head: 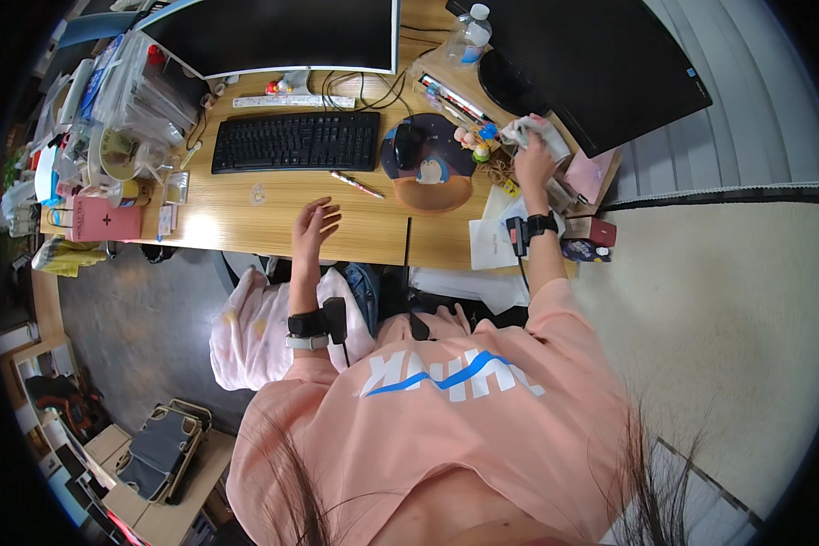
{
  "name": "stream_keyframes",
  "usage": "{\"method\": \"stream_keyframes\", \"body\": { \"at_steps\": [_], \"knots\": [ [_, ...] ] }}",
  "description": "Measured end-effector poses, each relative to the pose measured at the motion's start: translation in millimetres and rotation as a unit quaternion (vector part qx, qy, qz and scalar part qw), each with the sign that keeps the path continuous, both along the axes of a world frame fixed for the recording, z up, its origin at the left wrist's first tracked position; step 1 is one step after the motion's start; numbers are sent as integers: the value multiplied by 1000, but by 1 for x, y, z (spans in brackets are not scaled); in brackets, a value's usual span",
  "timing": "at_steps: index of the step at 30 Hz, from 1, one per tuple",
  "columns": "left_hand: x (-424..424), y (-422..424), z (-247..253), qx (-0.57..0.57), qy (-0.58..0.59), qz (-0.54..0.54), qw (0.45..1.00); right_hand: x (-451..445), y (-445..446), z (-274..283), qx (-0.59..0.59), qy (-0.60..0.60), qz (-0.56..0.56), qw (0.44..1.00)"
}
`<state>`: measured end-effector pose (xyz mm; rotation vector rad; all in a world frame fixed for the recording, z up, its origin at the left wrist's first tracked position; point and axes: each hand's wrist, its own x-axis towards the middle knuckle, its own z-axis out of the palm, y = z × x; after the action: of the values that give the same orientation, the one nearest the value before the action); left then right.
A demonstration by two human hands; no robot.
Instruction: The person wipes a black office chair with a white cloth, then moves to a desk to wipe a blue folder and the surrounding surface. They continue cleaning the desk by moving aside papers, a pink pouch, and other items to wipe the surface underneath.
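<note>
My right hand [535, 160] is closed on a crumpled white cloth or tissue [553, 140] at the wooden monitor riser [570, 130], in front of the right monitor's round black base [508, 85]. Small toy figures [474, 143] stand just left of it. My left hand [316, 222] hovers over the desk's front edge, fingers apart and slightly curled, with nothing in it. A patterned pen [357, 184] lies beyond it, in front of the black keyboard [297, 142]. To the right of the keyboard, a black mouse [407, 145] rests on a penguin mouse pad [433, 184].
Two monitors, left [273, 34] and right [600, 61], stand at the back. A plastic bottle [469, 37] is on the riser. Folders [143, 89], a tape roll [118, 153] and a pink box [106, 219] crowd the left. Papers [490, 244] lie near the front right.
</note>
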<state>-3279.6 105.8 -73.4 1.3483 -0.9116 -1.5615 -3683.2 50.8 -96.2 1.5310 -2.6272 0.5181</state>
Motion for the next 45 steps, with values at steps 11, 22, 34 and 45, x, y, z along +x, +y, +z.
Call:
{"method": "stream_keyframes", "body": {
  "at_steps": [11,22,34,45],
  "knots": [
    [-3,-25,-9,39,13,-56,998,-2,-68,-44,-138,106,77,982],
    [-22,-2,-18,71,39,-118,990,-4,-137,-15,-45,-2,289,956],
    [-29,-9,-23,60,24,-130,989,-19,-48,4,59,8,120,991],
    [-25,-2,-27,50,23,-134,989,-19,-58,24,155,-30,173,972]
  ]
}}
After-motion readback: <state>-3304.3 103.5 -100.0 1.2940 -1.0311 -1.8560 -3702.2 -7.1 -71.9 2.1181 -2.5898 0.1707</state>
